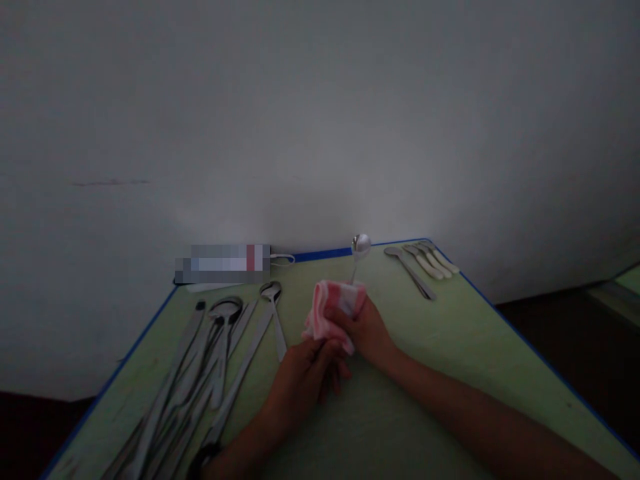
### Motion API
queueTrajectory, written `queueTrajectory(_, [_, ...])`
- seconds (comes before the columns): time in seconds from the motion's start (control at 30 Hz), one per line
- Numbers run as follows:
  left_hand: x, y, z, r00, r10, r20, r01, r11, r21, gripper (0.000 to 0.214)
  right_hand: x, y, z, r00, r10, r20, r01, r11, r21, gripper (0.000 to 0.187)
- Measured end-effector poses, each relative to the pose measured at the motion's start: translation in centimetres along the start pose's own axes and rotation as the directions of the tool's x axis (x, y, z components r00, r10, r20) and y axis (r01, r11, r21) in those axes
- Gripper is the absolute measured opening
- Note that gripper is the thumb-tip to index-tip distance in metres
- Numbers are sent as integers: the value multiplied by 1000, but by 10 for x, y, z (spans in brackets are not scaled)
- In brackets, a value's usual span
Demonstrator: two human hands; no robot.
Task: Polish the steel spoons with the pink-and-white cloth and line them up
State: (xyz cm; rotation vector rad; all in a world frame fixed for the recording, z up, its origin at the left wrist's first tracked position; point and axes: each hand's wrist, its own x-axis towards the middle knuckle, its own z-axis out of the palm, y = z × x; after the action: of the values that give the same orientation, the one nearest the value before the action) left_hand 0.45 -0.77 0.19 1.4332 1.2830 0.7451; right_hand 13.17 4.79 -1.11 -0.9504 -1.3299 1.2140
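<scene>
A metal spoon stands upright over the middle of the green table, bowl up. Its handle runs down into a pink and white cloth. My right hand is closed round the cloth and the spoon's handle inside it. My left hand is closed just below, gripping the lower end of the spoon's handle and the cloth's lower edge. Most of the handle is hidden by the cloth and my fingers.
A heap of several long metal spoons and utensils lies at the left of the table. Several shorter spoons lie side by side at the far right corner. A blurred flat object sits against the wall. Blue edging rims the table.
</scene>
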Motion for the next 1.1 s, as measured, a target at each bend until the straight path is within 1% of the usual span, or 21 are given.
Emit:
queueTrajectory(0.1, [0, 2, 0, 1000, -7, 2, 7, 1000, -5, 41, -1, 0, 2, 1000, 11, -26, -11, 1000, -3, 44])
queueTrajectory(0.17, [1, 2, 0, 1000, 2, 2, -2, 1000, 0, 42, -1, 0, 2, 999, 11, -44, -12, 1000, -19, 46])
queueTrajectory(0.23, [1, 2, 0, 1000, 12, -1, -12, 1000, 28, 43, 0, 0, 1, 1000, 15, -20, -16, 999, -41, 41])
queueTrajectory(0.3, [1, 2, 0, 1000, 20, 14, -21, 996, 85, 45, 0, 0, -1, 999, 28, 33, -25, 996, -85, 29])
queueTrajectory(0.33, [1, 3, 0, 1000, 19, 23, -21, 994, 112, 47, 1, 0, -2, 998, 33, 51, -27, 994, -109, 28])
queueTrajectory(0.47, [-1, 4, 2, 999, 33, 41, -40, 986, 164, 49, 1, -1, -4, 998, 26, 50, -17, 987, -158, 37])
queueTrajectory(0.53, [-1, 3, 2, 997, 67, 40, -72, 985, 154, 44, 1, 0, -5, 999, 32, 29, -26, 985, -170, 39])
queueTrajectory(0.6, [-1, 0, 2, 996, 69, 47, -74, 991, 113, 40, 2, 1, -5, 999, 47, 6, -46, 984, -171, 41])
queueTrajectory(0.73, [2, -4, 3, 999, 5, 42, -5, 1000, 4, 40, 2, 2, -4, 997, 74, -2, -74, 990, -116, 42])
queueTrajectory(0.8, [4, -4, 2, 1000, -18, 24, 18, 1000, 2, 41, 3, 1, -5, 998, 64, 8, -63, 992, -108, 40])
queueTrajectory(0.87, [4, -3, 1, 999, -27, 26, 26, 999, 47, 43, 4, 1, -6, 997, 65, 46, -60, 991, -116, 41])
queueTrajectory(0.93, [4, -2, 0, 999, -20, 41, 16, 995, 94, 46, 6, 1, -8, 989, 97, 112, -86, 991, -102, 42])
queueTrajectory(1.0, [3, -1, 0, 998, 15, 58, -22, 994, 108, 44, 9, 3, -11, 979, 140, 151, -135, 990, -44, 42])
queueTrajectory(1.03, [2, -1, 0, 997, 38, 69, -46, 992, 114, 42, 11, 4, -12, 977, 157, 147, -160, 987, 7, 42])
queueTrajectory(1.1, [0, 1, 0, 990, 85, 108, -101, 984, 147, 40, 15, 6, -15, 974, 206, 93, -219, 963, 156, 41])
